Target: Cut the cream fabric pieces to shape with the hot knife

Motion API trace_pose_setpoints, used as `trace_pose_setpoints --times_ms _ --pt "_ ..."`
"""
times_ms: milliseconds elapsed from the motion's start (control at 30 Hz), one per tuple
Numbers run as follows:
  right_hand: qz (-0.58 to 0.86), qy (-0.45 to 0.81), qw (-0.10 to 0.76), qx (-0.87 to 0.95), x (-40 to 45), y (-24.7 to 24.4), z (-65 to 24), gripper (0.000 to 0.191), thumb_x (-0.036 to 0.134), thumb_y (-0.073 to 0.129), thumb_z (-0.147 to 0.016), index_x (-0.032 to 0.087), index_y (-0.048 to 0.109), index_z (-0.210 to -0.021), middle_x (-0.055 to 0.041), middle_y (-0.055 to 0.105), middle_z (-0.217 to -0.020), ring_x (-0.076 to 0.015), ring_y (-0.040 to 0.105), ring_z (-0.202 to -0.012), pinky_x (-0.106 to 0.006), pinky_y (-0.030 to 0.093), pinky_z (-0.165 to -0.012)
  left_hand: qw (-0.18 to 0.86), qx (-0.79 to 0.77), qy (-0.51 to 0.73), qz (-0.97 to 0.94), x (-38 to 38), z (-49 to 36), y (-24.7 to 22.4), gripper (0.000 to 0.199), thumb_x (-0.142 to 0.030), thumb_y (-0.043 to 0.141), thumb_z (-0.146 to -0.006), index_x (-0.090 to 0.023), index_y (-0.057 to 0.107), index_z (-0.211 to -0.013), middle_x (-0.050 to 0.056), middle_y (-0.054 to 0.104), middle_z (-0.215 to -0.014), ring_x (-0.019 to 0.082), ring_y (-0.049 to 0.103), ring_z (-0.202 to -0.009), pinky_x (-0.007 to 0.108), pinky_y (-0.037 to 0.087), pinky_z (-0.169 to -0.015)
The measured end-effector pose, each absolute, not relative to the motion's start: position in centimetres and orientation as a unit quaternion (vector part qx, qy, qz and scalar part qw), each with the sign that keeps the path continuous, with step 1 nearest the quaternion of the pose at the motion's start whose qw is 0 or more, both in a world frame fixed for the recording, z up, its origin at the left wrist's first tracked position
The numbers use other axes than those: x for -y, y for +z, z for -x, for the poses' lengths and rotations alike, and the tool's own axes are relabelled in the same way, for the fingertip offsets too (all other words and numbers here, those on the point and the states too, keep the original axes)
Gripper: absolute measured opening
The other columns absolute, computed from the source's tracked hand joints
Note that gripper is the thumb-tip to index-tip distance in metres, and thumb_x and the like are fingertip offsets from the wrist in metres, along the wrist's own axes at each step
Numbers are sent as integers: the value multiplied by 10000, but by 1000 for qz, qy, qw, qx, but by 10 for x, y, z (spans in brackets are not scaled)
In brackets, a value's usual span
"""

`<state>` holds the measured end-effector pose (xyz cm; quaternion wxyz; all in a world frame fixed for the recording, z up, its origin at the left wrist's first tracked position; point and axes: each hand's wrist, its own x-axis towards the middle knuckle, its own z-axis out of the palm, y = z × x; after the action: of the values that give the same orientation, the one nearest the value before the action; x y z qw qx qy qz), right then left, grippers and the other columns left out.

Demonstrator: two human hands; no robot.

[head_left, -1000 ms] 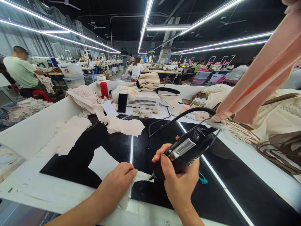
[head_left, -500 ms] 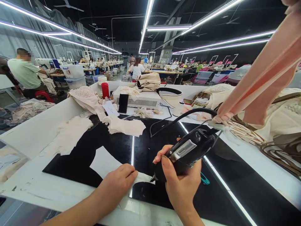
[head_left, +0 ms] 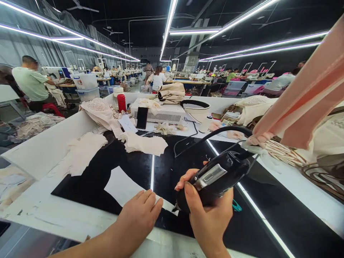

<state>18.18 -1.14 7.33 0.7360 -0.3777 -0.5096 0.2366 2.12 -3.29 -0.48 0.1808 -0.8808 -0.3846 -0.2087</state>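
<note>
My left hand (head_left: 141, 216) lies palm down, its fingers stretched out across the narrow part of a thin white piece (head_left: 122, 184), pressing it to the black work surface. The wide curved end of the piece shows beyond my knuckles, and its thin end shows past my fingertips. My right hand (head_left: 209, 211) is wrapped round a black corded power tool (head_left: 212, 179) with a silver panel. The tool's small pointed tip sits at the thin end of the white piece. A pink fabric strip (head_left: 290, 100) is tied at the tool's cord end and runs up to the right.
Cream fabric pieces (head_left: 145, 142) lie towards the back, and a frayed stack (head_left: 83, 148) sits on the left. A phone (head_left: 142, 117), a red bottle (head_left: 122, 103) and a white box (head_left: 161, 116) stand behind. A teal clip (head_left: 237, 205) lies right of my right hand.
The fingers of my left hand have flattened and reached a little to the right over the white piece. The tool tip has hardly moved. The whole view has shifted slightly.
</note>
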Motion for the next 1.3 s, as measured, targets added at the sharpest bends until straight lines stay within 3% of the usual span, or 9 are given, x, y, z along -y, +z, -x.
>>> trace_pose_setpoints --times_ms 100,200,333,567,933,1300 --pt "378 237 733 514 12 73 -182 264 253 778 -843 259 581 -1018 24 681 -796 -146 672 -596 -286 619 -579 174 398 -218 874 36 -25 -7 243 -226 622 -1004 -160 600 -1237 89 747 -1082 248 730 -1061 353 598 -909" --pt "374 237 732 518 14 73 -182 250 236 770 -851 260 581 -1014 22 677 -795 -144 669 -599 -276 619 -569 169 403 -217 873 37 -25 -11 337 -397 684 -991 -175 617 -1235 108 747 -1124 264 728 -1092 366 590 -930" --pt "367 239 733 520 14 73 -182 262 219 765 -855 274 595 -1046 26 680 -810 -137 671 -607 -267 619 -576 165 398 -228 873 39 -24 -13 446 -502 727 -944 -184 624 -1239 130 748 -1158 277 731 -1105 375 594 -936" --pt "351 265 733 519 15 73 -184 274 206 769 -861 293 604 -1062 32 687 -817 -128 663 -598 -255 605 -564 169 395 -255 866 41 -26 -10 585 -535 856 -804 -186 627 -1214 150 759 -1143 303 749 -1072 387 627 -900" --pt "294 328 750 494 -15 73 -172 282 196 750 -859 291 592 -1072 43 682 -836 -118 645 -580 -261 580 -544 157 387 -273 867 43 -24 -18 506 -498 778 -897 -173 621 -1251 173 742 -1189 317 731 -1126 416 627 -934" --pt "305 328 734 511 -16 73 -167 207 191 723 -875 273 575 -994 56 675 -821 -96 638 -561 -231 573 -539 147 380 -268 873 44 -24 -19 537 -499 779 -895 -154 616 -1273 199 731 -1197 340 723 -1138 439 630 -937"
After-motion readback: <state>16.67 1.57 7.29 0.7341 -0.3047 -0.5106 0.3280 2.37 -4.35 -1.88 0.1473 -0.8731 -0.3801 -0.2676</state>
